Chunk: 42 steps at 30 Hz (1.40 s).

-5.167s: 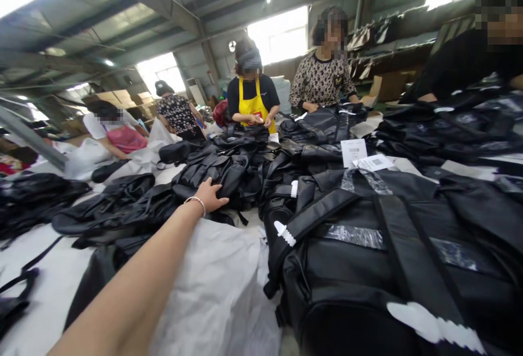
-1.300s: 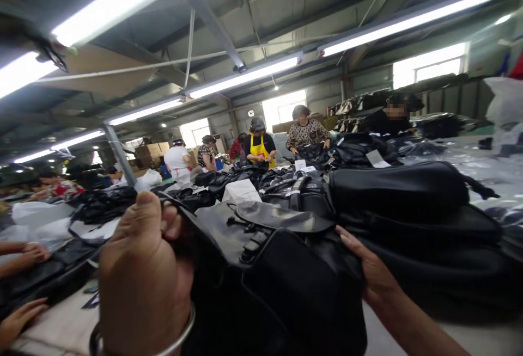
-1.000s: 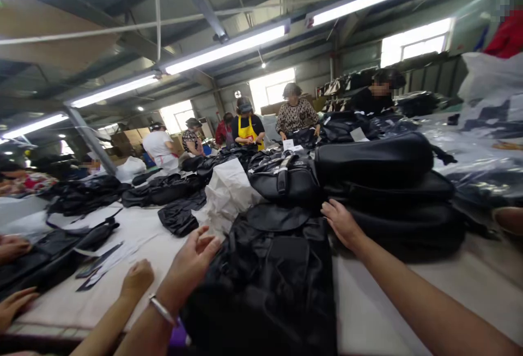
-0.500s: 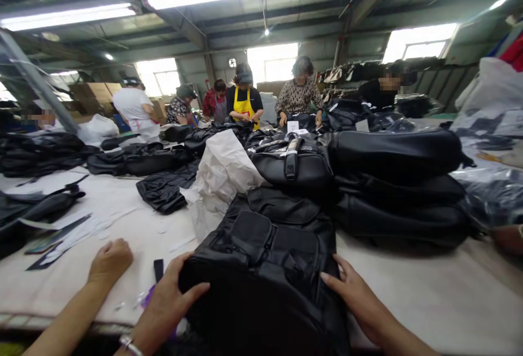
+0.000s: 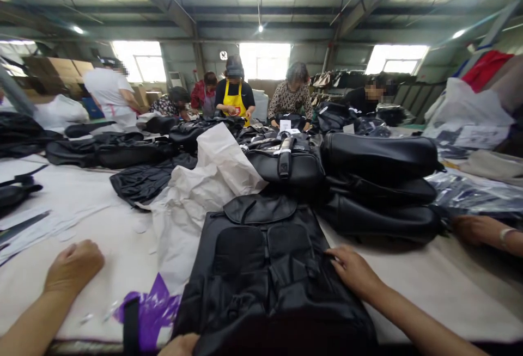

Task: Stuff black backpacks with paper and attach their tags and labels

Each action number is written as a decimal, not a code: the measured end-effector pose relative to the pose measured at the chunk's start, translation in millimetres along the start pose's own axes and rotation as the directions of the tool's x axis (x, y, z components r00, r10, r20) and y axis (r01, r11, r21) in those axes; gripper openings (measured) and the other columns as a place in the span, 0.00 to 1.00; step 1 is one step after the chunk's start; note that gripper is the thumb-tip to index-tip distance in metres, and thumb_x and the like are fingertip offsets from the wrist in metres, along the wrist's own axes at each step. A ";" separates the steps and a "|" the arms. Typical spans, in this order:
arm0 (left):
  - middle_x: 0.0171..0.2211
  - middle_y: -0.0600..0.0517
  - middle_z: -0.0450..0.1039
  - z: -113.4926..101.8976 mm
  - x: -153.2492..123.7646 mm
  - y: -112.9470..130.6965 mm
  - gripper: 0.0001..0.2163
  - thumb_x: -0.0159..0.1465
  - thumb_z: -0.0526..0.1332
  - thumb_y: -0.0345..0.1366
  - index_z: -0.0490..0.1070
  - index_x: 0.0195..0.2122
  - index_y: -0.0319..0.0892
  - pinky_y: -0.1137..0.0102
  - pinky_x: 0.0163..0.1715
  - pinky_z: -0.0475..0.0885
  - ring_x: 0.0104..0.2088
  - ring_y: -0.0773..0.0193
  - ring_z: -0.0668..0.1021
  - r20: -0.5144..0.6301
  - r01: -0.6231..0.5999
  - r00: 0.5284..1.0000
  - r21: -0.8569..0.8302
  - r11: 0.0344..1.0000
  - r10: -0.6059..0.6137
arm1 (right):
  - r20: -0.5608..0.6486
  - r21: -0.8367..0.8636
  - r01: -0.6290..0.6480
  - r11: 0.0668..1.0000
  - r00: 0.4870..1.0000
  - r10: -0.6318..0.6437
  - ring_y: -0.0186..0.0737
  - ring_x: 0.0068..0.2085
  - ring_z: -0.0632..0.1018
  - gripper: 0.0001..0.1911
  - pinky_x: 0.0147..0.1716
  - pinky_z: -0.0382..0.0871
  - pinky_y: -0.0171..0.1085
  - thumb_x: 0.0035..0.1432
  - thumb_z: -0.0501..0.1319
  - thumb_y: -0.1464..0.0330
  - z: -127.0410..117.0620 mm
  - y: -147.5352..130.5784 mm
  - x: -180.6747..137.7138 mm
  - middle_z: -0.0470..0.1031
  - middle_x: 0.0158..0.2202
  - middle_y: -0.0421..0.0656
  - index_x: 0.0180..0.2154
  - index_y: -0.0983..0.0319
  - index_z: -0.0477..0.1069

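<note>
A black leather-look backpack (image 5: 261, 258) lies on the table in front of me, its pocketed front facing up and its top flap pointing away. My left hand (image 5: 180, 345) holds its near left corner; most of that hand is cut off by the lower frame edge. On the right side edge, my right hand (image 5: 353, 273) grips the bag with its fingers bent against it. Beside the bag at left are a purple plastic piece (image 5: 153, 312) and a black strap (image 5: 131, 323). Crumpled white paper (image 5: 192, 203) touches the bag's upper left.
Stacked black bags (image 5: 379, 187) stand at right beyond the backpack. A co-worker's closed hand (image 5: 75, 266) rests on the table (image 5: 110, 236) at left; another person's hand (image 5: 476, 229) is at far right. Several people work across the table among more black bags (image 5: 110, 149).
The backpack has been laid flatter, so more of its front pockets show. My left hand has moved down towards the lower frame edge. The view has shifted, uncovering the purple plastic.
</note>
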<state>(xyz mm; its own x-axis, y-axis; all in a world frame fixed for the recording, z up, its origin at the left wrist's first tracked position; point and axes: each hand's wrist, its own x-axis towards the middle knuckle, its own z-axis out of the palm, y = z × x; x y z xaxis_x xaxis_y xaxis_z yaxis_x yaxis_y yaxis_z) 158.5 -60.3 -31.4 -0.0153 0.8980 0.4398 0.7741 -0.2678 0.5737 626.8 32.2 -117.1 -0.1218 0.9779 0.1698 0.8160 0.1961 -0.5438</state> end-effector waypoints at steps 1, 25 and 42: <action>0.22 0.47 0.70 -7.6 10.6 -2.1 0.14 0.58 0.58 0.52 0.76 0.32 0.50 0.62 0.27 0.77 0.32 0.49 0.80 0.025 0.007 1.000 -0.001 1.000 -0.007 | -0.035 -0.020 0.044 0.999 0.998 -0.045 0.51 0.46 0.75 0.18 0.51 0.68 0.48 0.57 0.53 0.64 -4.5 -6.9 0.7 0.74 0.44 0.52 0.42 0.64 0.77; 0.24 0.57 0.66 65.1 139.8 36.2 0.20 0.51 0.67 0.54 0.70 0.28 0.40 0.76 0.24 0.62 0.25 0.69 0.66 0.981 0.380 0.183 -0.127 0.916 0.060 | 0.887 0.461 -0.648 0.606 0.312 -0.340 0.31 0.20 0.71 0.16 0.24 0.69 0.28 0.40 0.71 0.61 -27.7 -90.8 85.9 0.73 0.22 0.38 0.28 0.66 0.75; 0.37 0.43 0.76 49.9 158.6 -46.2 0.21 0.60 0.55 0.51 0.74 0.40 0.37 0.64 0.42 0.70 0.39 0.53 0.77 0.220 0.349 0.901 0.143 0.926 -0.374 | 0.580 0.336 -0.093 0.937 0.804 -0.128 0.58 0.48 0.74 0.18 0.50 0.68 0.46 0.51 0.66 0.54 -16.6 -64.8 84.7 0.77 0.44 0.45 0.42 0.55 0.79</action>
<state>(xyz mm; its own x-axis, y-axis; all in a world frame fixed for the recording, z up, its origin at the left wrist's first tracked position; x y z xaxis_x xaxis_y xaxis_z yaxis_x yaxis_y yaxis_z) 151.8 111.9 -22.6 -0.1640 0.9860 0.0300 0.8018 0.1155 0.5863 573.0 101.1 -53.8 -0.5304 0.8034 -0.2706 0.5861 0.1169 -0.8018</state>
